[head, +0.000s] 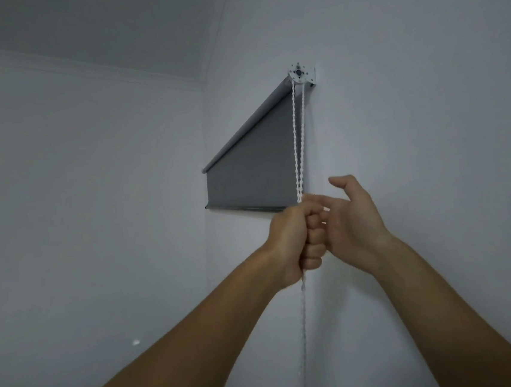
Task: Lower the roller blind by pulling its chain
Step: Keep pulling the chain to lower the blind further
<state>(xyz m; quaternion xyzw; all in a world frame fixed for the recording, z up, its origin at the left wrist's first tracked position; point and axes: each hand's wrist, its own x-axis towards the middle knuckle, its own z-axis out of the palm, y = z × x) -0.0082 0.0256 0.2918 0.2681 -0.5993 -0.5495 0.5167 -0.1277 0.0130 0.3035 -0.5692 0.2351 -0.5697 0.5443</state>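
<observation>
Below the grey fabric blind (255, 168), left hand (293, 239) grips beaded chain (300, 133).

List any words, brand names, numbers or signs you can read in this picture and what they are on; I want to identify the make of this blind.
None can be read. The grey roller blind, its white bead chain, the metal end bracket and the walls show no lettering or numbers.

Plain grey roller blind (252, 168), white beaded chain (297, 145), pale wall (412, 116)
</observation>
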